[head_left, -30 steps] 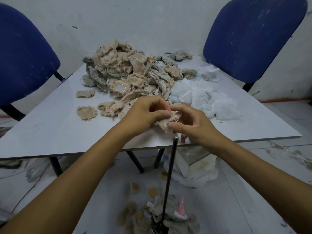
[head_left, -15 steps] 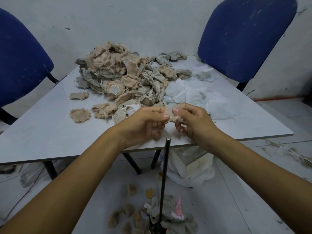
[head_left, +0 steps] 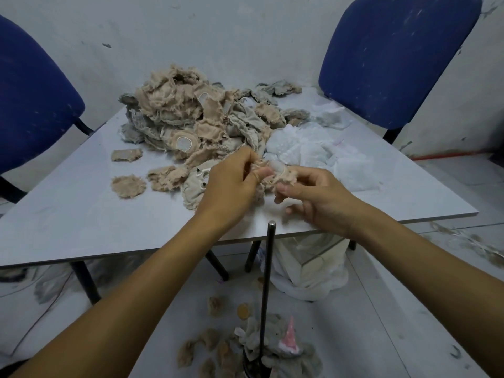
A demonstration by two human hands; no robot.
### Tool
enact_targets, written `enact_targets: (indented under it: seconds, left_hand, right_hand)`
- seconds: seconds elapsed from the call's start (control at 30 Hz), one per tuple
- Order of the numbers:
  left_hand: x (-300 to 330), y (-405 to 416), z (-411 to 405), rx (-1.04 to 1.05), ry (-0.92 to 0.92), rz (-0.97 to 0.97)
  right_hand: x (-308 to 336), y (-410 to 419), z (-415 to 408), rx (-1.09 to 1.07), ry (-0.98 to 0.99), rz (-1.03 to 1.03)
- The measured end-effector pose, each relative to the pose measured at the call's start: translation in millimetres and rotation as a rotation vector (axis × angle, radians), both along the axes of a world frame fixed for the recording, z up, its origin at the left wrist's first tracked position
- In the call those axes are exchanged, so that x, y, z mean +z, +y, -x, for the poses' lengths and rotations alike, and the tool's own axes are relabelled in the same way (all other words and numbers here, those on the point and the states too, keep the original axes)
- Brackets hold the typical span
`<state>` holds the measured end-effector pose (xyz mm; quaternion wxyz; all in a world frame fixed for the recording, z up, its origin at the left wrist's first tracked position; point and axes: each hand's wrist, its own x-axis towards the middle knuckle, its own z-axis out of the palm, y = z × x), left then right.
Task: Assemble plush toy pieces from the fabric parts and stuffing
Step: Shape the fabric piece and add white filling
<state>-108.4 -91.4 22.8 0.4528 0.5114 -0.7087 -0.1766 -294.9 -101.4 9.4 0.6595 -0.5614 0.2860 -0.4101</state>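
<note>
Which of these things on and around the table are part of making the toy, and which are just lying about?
Part of the job:
- small tan fabric piece, pinched by left hand and right hand
- pile of tan fabric parts
- white stuffing
- upright metal rod, probably

Lying about:
- blue chairs
- white bag under the table
- scraps on the floor

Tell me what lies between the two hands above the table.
In the head view, a small furry beige fabric piece with a pale oval patch; the left hand and right hand both pinch it.
</note>
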Motion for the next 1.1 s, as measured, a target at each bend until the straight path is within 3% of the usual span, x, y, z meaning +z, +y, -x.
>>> enact_targets:
  seconds: [0.23, 0.37, 0.47, 0.57, 0.7, 0.93, 1.1]
  left_hand:
    - [-7.8, 26.9, 4.7, -0.058, -0.337, 0.408]
    - [-5.7, 27.6, 1.8, -0.152, -0.374, 0.371]
    - [1.8, 19.4, -12.9, -0.053, -0.299, 0.274]
    - [3.9, 5.5, -35.1, 0.079, -0.375, 0.101]
    - [-3.7, -0.7, -48.9, 0.090, -0.498, -0.162]
    - [-13.3, -2.4, -42.8, 0.153, -0.542, -0.147]
    - [-16.2, -5.4, -36.8, 0.228, -0.649, -0.088]
  right_hand:
    - [-4.1, 4.8, -15.6, -0.354, 0.184, 0.115]
    - [-5.5, 7.6, -17.0, -0.441, 0.225, 0.213]
    - [-3.1, 10.6, -12.9, -0.311, 0.236, 0.264]
    - [1.3, 15.2, -11.6, -0.067, 0.468, 0.443]
    - [5.4, 16.3, -9.5, 0.087, 0.501, 0.365]
    - [7.0, 17.8, -6.7, 0.182, 0.603, 0.447]
    - [16.0, 16.1, -4.7, 0.277, 0.490, 0.306]
